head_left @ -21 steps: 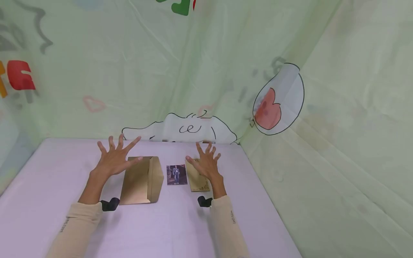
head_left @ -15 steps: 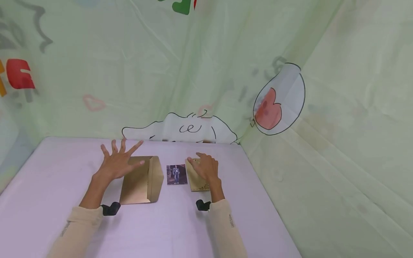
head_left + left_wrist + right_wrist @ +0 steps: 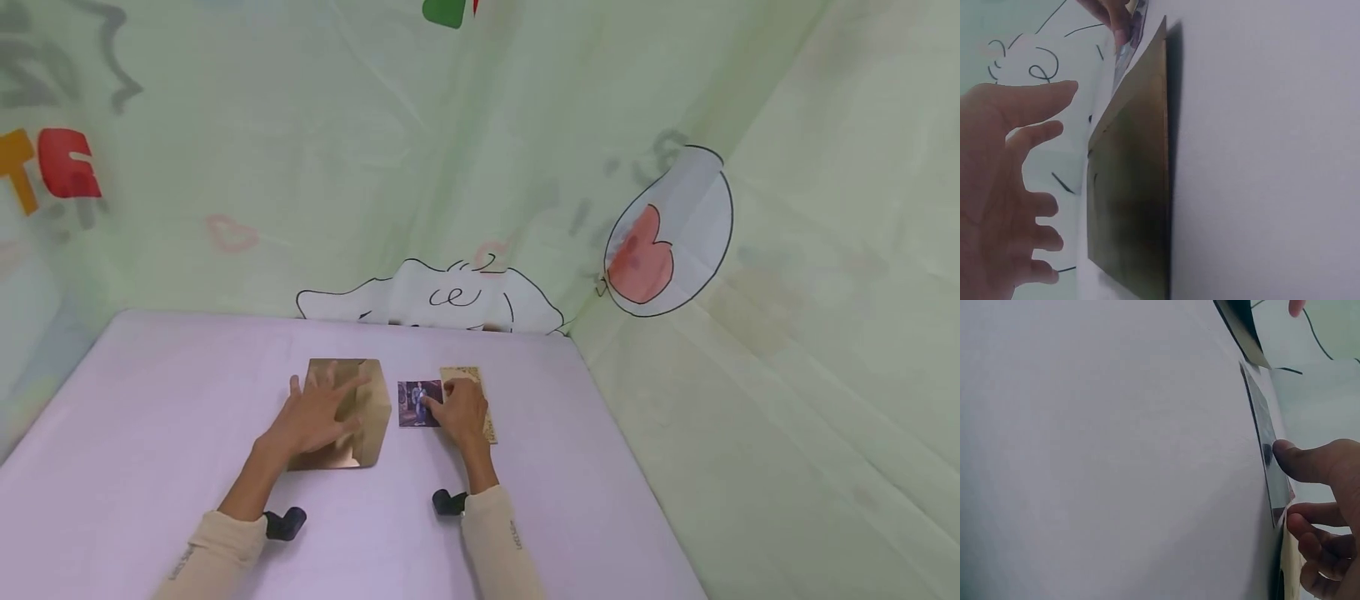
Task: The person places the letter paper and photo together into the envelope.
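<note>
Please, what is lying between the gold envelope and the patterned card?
In the head view, a photo, partly covered by the right hand, lies between them.

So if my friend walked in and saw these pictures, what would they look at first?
Probably the shiny gold envelope on the pale purple table, with the left hand spread above it. Next might be the little photo to its right, where the right hand touches it. Up on the cloth wall, to the right, a red heart shape stands out too.
</note>
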`<action>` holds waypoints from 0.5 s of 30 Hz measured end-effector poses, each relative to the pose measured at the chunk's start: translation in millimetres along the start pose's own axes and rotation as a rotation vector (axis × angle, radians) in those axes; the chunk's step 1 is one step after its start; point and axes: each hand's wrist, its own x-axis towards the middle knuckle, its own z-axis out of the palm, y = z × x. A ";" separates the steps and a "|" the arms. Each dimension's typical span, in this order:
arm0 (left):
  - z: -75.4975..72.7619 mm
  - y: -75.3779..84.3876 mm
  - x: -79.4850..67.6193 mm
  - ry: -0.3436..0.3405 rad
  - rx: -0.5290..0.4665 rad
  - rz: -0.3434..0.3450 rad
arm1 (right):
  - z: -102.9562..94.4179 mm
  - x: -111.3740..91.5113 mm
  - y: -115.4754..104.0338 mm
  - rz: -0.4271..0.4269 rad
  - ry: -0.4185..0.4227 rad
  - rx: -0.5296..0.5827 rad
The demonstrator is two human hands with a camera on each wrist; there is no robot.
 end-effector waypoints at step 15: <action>27.2 -12.0 -5.6 -0.022 -0.046 -0.035 | 4.6 1.4 -7.3 0.089 0.015 0.009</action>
